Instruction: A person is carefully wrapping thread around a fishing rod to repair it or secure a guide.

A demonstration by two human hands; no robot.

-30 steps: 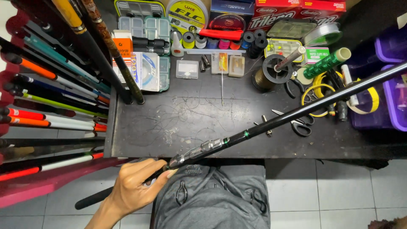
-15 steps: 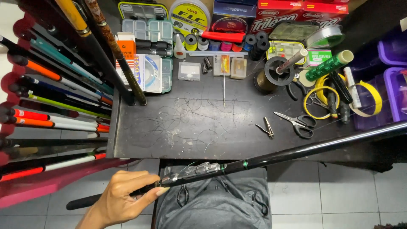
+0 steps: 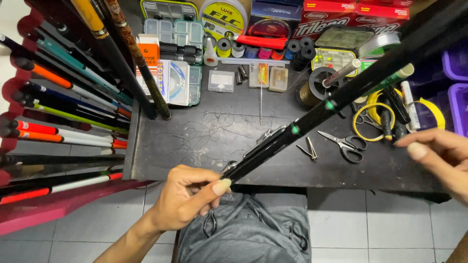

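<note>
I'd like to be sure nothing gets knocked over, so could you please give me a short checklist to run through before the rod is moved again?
1. Left hand has a firm grip on the black fishing rod: ok, fingers wrap its lower end.
2. Right hand on the rod: not ok, it is open, beside the rod and holding nothing.
3. Rod clear of the scissors: ok, it appears to pass above them.
4. Rod's upper end clear of the purple bins: cannot tell, it runs out of frame.
5. Rod clear of the rack of rods on the left: ok.
</note>
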